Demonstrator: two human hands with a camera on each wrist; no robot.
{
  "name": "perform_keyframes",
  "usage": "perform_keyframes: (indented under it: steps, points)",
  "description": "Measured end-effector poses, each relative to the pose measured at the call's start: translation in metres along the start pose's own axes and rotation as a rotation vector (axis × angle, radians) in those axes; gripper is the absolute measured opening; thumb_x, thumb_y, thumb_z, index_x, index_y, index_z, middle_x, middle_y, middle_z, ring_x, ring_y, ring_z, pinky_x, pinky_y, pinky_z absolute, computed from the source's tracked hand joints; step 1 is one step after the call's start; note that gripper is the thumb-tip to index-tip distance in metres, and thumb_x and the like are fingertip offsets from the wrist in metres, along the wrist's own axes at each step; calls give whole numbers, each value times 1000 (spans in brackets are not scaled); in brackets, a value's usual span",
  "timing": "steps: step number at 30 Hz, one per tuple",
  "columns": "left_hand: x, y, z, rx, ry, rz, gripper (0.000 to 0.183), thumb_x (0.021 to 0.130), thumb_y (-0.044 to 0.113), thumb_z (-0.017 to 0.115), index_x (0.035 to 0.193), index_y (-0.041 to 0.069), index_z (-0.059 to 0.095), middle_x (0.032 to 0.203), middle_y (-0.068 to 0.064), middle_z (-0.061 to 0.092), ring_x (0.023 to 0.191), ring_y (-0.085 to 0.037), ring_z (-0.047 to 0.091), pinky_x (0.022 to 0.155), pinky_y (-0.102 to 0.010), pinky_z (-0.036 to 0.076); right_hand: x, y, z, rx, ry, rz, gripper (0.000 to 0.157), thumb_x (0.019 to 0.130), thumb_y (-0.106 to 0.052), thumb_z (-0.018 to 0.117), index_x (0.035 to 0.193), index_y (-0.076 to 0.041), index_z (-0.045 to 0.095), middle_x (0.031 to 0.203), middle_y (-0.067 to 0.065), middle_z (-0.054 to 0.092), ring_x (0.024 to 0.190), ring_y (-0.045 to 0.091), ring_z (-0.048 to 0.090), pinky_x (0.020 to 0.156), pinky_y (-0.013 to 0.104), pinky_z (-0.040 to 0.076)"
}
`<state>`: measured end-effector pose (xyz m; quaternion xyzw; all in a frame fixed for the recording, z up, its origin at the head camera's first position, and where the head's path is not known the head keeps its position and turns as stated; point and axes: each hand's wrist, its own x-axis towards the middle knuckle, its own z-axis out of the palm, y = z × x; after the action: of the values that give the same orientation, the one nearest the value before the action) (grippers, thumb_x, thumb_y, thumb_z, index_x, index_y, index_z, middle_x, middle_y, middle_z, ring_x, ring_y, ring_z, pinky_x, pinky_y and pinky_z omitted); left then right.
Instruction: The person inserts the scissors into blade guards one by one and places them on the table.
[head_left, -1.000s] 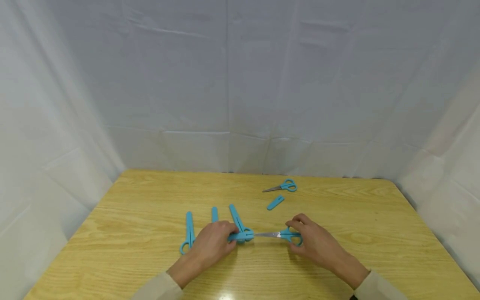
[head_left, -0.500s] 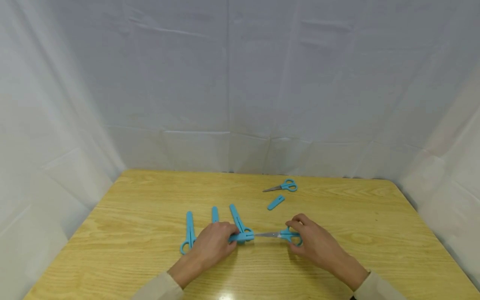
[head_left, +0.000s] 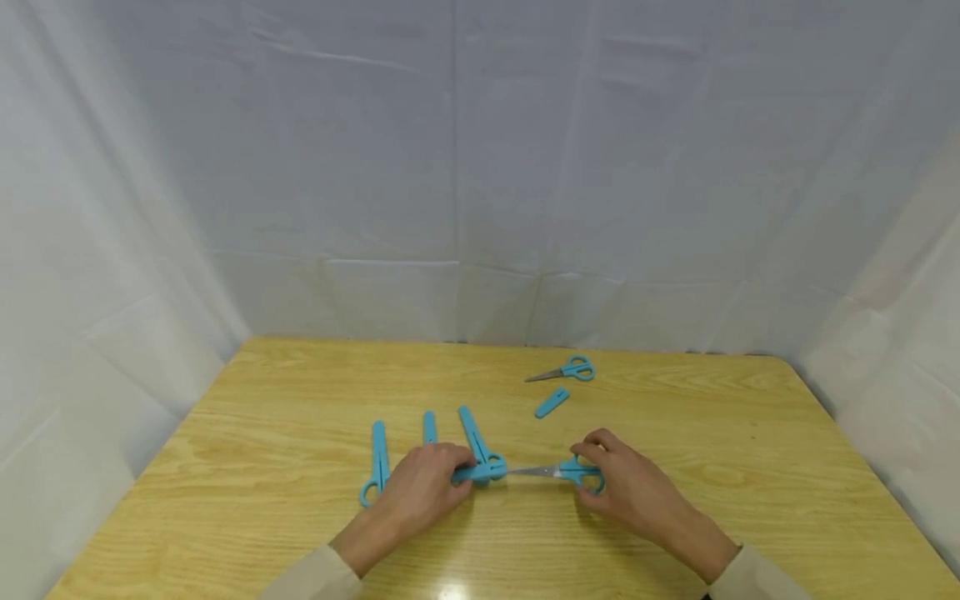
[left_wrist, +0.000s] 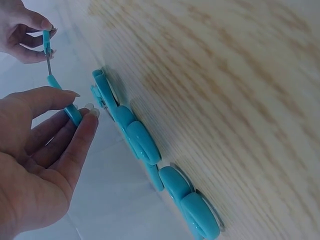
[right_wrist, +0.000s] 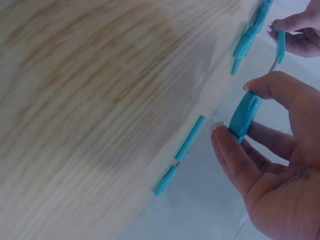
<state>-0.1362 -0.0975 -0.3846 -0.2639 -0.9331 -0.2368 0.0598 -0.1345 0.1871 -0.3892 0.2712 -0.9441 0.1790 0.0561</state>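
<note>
My left hand (head_left: 423, 485) pinches a turquoise blade cover (head_left: 480, 473) between thumb and fingers, its slotted end facing right. Across from it, my right hand (head_left: 633, 492) holds a pair of scissors (head_left: 576, 472) by the turquoise handles. The scissors' metal blades (head_left: 534, 471) are closed and point left, with the tip at the cover's mouth; whether it is inside, I cannot tell. In the left wrist view, thumb and fingertips press on the cover (left_wrist: 59, 86). In the right wrist view, the handles (right_wrist: 245, 116) sit between thumb and fingers.
Sheathed scissors (head_left: 379, 454), another turquoise cover (head_left: 430, 427) partly behind the left hand, and further sheathed scissors (head_left: 472, 433) lie on the wooden table (head_left: 300, 392). Farther back are bare scissors (head_left: 577, 368) and a loose cover (head_left: 552, 403). White sheeting (head_left: 480, 167) surrounds the table.
</note>
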Motion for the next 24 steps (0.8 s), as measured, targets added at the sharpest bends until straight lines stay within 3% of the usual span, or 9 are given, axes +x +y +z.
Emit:
perform_keyframes:
  steps: [12, 24]
  points:
    - [1, 5, 0, 44, -58, 25, 15, 82, 10, 73, 96, 7, 74, 90, -2, 70, 83, -14, 65, 70, -29, 54, 2, -9, 1, -11, 3, -16, 43, 80, -20, 76, 118, -3, 63, 111, 6, 55, 86, 14, 60, 67, 28, 52]
    - [2, 13, 3, 97, -53, 84, 11, 78, 7, 73, 89, 9, 73, 84, 1, 68, 78, -13, 64, 66, -27, 53, 9, -20, 5, -8, -20, -29, 44, 80, -22, 75, 118, -4, 63, 110, 5, 55, 85, 14, 61, 67, 29, 53]
